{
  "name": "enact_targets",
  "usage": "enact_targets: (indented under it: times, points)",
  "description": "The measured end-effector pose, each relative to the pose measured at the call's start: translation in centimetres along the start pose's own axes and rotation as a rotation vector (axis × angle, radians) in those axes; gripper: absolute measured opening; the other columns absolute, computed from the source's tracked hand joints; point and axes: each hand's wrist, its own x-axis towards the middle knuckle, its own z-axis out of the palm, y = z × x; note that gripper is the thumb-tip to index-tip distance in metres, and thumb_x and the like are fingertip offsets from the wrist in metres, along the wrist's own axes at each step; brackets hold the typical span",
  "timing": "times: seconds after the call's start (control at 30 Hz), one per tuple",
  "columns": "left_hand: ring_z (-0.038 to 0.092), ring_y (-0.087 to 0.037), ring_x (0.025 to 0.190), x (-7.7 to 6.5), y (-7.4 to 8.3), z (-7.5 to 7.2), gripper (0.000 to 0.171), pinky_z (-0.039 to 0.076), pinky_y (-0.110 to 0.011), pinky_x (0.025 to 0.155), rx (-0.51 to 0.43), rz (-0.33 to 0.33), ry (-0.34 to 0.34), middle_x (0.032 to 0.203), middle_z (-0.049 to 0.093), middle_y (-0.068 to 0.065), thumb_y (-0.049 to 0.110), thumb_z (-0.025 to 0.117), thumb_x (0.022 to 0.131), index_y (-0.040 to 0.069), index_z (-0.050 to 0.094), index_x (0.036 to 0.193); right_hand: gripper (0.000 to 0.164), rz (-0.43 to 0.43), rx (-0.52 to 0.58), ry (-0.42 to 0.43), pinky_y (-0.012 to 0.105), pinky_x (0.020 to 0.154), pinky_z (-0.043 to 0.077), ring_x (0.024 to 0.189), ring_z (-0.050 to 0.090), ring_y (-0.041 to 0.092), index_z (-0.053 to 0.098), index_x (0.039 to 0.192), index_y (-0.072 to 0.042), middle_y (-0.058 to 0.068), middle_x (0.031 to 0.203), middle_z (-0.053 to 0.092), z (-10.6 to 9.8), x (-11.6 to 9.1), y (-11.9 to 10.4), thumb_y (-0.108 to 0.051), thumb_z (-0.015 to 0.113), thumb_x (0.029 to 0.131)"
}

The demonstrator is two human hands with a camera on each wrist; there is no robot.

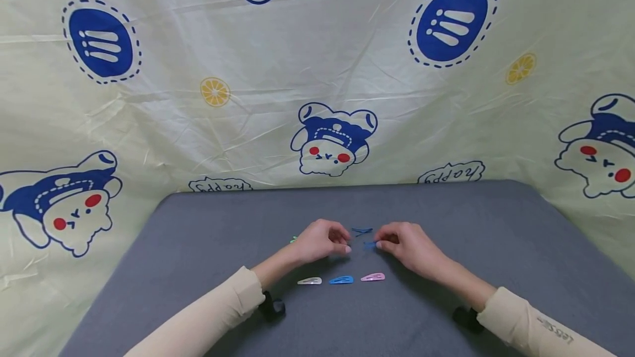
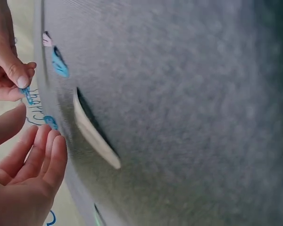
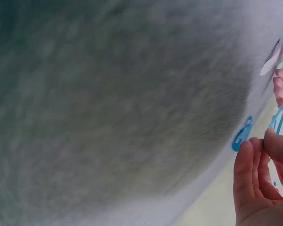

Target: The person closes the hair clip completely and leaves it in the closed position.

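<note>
My right hand [image 1: 408, 244] pinches a blue snap hair clip [image 1: 369, 245] between thumb and fingertips. In the right wrist view the narrow arms of this held clip [image 3: 278, 120] stand spread apart. Facing it, my left hand [image 1: 322, 240] holds nothing, its thumb away from the loosely bent fingers, and its fingertips are near the held clip. Just behind the hands lies another blue hair clip [image 1: 361, 231]. Nearer the front, a row of snap clips lies on the cloth: whitish [image 1: 310, 281], bright blue [image 1: 341, 280] and pink [image 1: 372, 277].
A green clip [image 1: 294, 239] shows partly behind my left wrist. Grey cloth covers the table [image 1: 238, 219], whose far edge meets a hanging printed sheet [image 1: 268, 142]. Dark wrist-worn devices sit under both cuffs, close over the table.
</note>
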Motion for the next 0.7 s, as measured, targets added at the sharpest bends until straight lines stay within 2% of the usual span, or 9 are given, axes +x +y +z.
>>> enact_targets:
  times: [0.17,0.33,0.7]
  points:
    - [0.057,-0.014,0.081,-0.8,0.3,-0.6,0.022,0.047,-0.025,0.068,0.018,0.023,0.023,0.088,0.064,0.002,0.011,0.073,0.09,0.002,0.07,0.11,0.011,0.025,0.002,0.047,0.029,0.067,0.048,0.076,0.054,0.013,0.074,0.094,-0.013,-0.004,0.09,0.064,0.0,-0.2,-1.0,-0.004,0.071,0.09]
    - [0.058,-0.017,0.082,-1.6,0.6,-1.2,0.023,0.047,-0.026,0.068,0.018,0.031,0.053,0.088,0.065,0.001,0.011,0.073,0.09,0.001,0.07,0.11,0.012,0.047,0.05,0.083,0.028,0.066,0.049,0.077,0.054,0.014,0.074,0.097,-0.012,-0.003,0.094,0.064,0.1,-0.5,-1.8,-0.003,0.069,0.091]
    - [0.059,-0.013,0.087,-3.2,1.3,-1.8,0.022,0.049,-0.03,0.08,0.015,0.089,0.117,0.091,0.065,0.005,0.015,0.072,0.091,0.006,0.07,0.111,0.014,-0.005,0.079,0.195,0.028,0.069,0.052,0.078,0.059,0.009,0.075,0.095,-0.017,-0.009,0.09,0.064,0.1,-1.2,-3.7,-0.004,0.073,0.088]
